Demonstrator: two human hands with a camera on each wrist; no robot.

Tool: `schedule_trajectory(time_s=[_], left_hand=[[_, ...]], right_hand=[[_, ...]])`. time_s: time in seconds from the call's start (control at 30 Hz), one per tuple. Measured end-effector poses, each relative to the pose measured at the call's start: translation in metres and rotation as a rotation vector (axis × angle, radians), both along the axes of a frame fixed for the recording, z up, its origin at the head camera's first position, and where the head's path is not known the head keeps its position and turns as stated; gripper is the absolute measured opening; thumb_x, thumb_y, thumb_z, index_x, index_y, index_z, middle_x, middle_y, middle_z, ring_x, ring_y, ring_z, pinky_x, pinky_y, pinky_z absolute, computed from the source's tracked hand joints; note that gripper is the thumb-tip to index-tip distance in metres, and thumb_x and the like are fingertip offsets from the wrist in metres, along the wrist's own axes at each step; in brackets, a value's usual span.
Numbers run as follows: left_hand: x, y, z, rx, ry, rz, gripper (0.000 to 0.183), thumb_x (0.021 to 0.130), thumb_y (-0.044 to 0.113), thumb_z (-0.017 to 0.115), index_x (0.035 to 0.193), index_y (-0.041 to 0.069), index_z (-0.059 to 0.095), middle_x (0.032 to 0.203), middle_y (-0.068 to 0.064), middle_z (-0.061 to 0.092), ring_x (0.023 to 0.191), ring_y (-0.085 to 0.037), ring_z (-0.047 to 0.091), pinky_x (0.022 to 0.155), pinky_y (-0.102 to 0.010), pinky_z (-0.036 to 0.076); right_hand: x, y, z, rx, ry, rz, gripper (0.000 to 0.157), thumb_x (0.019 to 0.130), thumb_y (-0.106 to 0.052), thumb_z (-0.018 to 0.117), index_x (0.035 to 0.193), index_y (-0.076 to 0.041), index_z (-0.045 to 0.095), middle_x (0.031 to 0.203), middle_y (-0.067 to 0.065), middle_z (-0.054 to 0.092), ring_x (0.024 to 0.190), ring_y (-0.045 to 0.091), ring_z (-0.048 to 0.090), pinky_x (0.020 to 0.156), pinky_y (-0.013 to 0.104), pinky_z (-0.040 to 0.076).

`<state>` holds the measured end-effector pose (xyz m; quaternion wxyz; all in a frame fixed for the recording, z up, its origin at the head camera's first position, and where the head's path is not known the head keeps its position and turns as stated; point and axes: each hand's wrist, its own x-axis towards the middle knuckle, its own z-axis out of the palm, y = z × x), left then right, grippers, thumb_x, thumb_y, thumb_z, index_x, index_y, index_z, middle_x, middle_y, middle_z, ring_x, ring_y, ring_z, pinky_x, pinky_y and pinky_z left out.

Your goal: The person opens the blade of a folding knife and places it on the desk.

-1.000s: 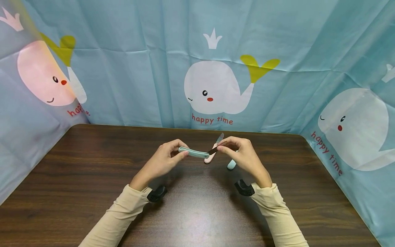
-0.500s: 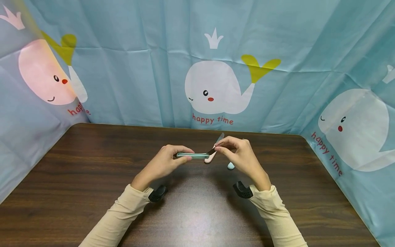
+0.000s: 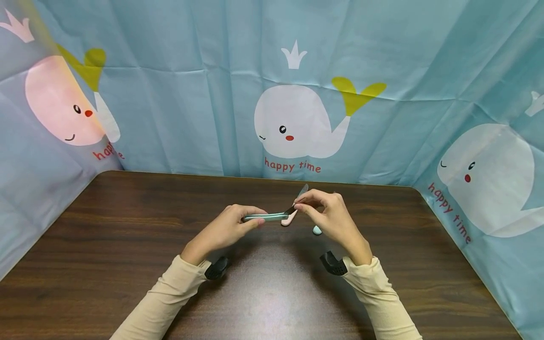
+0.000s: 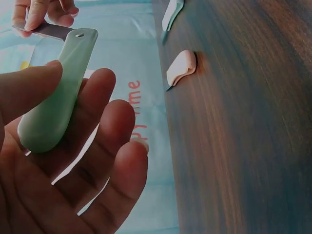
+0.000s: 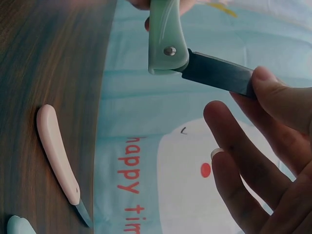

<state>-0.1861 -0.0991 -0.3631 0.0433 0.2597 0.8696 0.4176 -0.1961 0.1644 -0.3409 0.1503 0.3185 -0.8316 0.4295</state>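
Observation:
In the head view my left hand (image 3: 223, 231) pinches the mint-green handle of a folding knife (image 3: 272, 217) between thumb and fingers, above the table. The left wrist view shows the thumb lying along the handle (image 4: 63, 92), its other fingers loosely bent. My right hand (image 3: 331, 217) pinches the far end of the dark blade (image 5: 219, 73) between thumb and index finger. That blade is swung out at an angle from the handle's riveted end. Behind the hands lies a pink folding knife (image 3: 290, 219), its blade out. A second mint-green knife (image 3: 317, 230) is mostly hidden by my right hand.
The dark wood table (image 3: 272, 293) spreads under both forearms, its far edge meeting a blue curtain (image 3: 191, 94) printed with whales. Black wrist cameras sit at both cuffs. The pink knife (image 5: 56, 151) points its blade toward the curtain.
The held knife's handle has turned from slanting down to the right to nearly level, now edge-on. My left hand has shifted slightly lower and my right slightly left, both keeping their grips.

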Motion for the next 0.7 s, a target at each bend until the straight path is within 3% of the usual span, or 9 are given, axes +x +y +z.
schedule_trajectory(time_s=[0.23, 0.7], left_hand=[[-0.0001, -0.0006, -0.0007, -0.003, 0.033, -0.004, 0.023, 0.097, 0.018, 0.064, 0.116, 0.007, 0.072, 0.089, -0.008, 0.076, 0.078, -0.013, 0.065, 0.067, -0.024, 0.046], [0.0013, 0.0022, -0.0009, 0.058, 0.078, -0.026, 0.016, 0.097, 0.012, 0.062, 0.109, 0.008, 0.071, 0.092, -0.011, 0.076, 0.082, -0.022, 0.069, 0.067, -0.023, 0.048]], right_hand=[[-0.0002, 0.0003, -0.0001, -0.012, -0.025, 0.043, 0.009, 0.087, -0.007, 0.076, 0.095, -0.009, 0.075, 0.085, 0.003, 0.076, 0.071, 0.005, 0.069, 0.063, 0.024, 0.056], [-0.0028, 0.0044, 0.0006, -0.039, -0.053, 0.037, 0.006, 0.082, -0.010, 0.080, 0.087, -0.010, 0.077, 0.088, 0.004, 0.078, 0.075, 0.005, 0.070, 0.063, 0.022, 0.055]])
